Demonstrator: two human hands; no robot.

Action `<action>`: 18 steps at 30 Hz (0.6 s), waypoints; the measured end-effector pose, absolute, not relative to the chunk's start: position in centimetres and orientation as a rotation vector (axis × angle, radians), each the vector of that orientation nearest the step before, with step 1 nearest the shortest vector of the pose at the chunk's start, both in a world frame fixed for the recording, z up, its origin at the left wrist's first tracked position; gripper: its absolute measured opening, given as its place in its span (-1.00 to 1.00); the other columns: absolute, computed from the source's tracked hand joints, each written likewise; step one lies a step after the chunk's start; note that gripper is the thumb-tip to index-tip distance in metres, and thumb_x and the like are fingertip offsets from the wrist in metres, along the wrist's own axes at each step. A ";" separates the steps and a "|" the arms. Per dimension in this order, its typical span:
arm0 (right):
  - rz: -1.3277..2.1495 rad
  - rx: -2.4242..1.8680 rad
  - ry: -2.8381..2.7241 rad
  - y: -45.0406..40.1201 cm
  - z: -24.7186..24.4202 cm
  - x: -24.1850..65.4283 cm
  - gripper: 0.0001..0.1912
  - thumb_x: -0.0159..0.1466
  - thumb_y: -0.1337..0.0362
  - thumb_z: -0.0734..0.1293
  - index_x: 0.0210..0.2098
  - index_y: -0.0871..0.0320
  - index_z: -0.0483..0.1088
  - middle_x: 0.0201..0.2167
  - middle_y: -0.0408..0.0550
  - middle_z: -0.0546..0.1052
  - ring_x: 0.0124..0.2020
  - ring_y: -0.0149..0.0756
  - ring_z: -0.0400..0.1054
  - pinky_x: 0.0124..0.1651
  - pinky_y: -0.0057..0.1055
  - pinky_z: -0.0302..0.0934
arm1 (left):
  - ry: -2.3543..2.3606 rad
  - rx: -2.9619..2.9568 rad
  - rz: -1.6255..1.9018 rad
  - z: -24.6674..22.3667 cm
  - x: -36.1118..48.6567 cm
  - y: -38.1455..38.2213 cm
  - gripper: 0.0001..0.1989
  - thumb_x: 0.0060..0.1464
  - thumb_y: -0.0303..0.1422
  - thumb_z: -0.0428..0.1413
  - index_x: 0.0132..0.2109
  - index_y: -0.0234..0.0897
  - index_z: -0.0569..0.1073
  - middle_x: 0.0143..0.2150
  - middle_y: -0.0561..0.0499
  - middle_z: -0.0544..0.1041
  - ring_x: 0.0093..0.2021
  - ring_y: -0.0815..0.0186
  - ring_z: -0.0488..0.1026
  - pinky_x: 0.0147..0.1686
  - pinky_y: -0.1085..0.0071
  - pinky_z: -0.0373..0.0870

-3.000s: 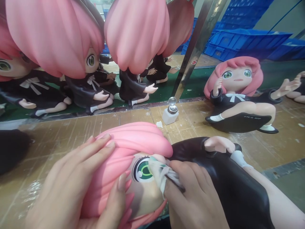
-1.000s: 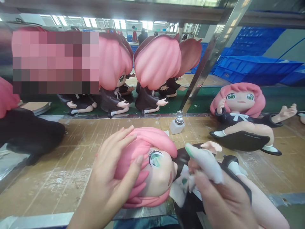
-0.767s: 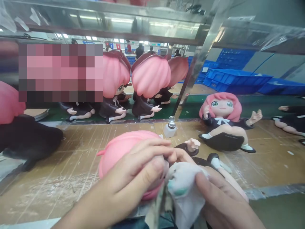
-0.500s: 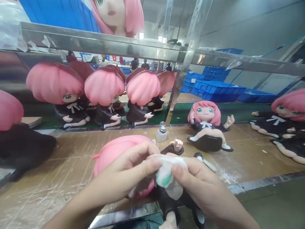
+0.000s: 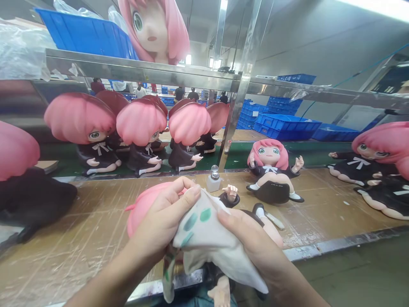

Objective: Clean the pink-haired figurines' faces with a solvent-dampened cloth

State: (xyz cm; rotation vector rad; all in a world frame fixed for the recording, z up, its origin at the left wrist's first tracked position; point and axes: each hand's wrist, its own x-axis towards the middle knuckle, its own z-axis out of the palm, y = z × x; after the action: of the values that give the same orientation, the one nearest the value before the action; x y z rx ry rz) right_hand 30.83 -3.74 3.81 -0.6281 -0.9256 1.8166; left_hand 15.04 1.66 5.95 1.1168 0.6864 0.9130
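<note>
Head view: my left hand (image 5: 171, 202) pinches one edge of white cloth (image 5: 211, 238) between thumb and fingers; my right hand (image 5: 247, 230) grips other side, seemingly to spread it so green stains (image 5: 205, 214) show. Cloth hangs in front of pink-haired figure (image 5: 143, 207), which lies on worktable (image 5: 96, 238), probably laid flat for steadiness; hands and cloth hide much of it. Small bottle (image 5: 213, 184), lid flipped up, stands just beyond, likely for easy reach.

green-stained cloth (image 5: 217, 245), left hand (image 5: 166, 211) and right hand (image 5: 251, 234) holding it
</note>
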 end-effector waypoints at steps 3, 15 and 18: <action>1.907 -0.531 -0.974 -3.7 3.3 31.0 -0.54 0.25 0.03 0.42 -0.05 0.29 0.54 -0.34 0.08 0.59 -0.28 -0.19 0.50 -0.02 -0.21 0.32 | 0.684 1.123 0.919 6.0 15.1 1.7 -0.64 0.10 -0.12 0.25 -0.33 -0.27 0.31 -0.51 0.12 0.44 -0.58 0.51 0.29 -0.59 0.67 0.25; 1.936 -0.495 -0.842 -4.4 3.0 29.7 -0.58 0.24 0.12 0.41 0.01 0.21 0.52 -0.28 0.06 0.59 -0.15 -0.13 0.49 0.07 -0.19 0.25 | 0.713 1.036 0.811 5.9 15.1 1.9 -0.62 0.04 -0.10 0.27 -0.33 -0.27 0.30 -0.48 0.10 0.37 -0.51 0.41 0.38 -0.53 0.59 0.27; 1.768 -0.536 -0.986 -4.8 3.3 29.5 -0.51 0.23 -0.04 0.38 0.02 0.14 0.51 -0.30 0.05 0.57 -0.07 -0.06 0.47 0.05 -0.14 0.29 | 0.723 1.029 0.892 5.9 15.4 1.1 -0.66 0.11 -0.09 0.24 -0.19 -0.18 0.31 -0.43 0.12 0.40 -0.51 0.44 0.36 -0.53 0.59 0.26</action>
State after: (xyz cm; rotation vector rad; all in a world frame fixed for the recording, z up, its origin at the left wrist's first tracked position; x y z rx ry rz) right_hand 29.54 -4.85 3.29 -0.5359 -0.9859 1.7677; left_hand 15.40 1.08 5.89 1.0285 0.7225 0.8916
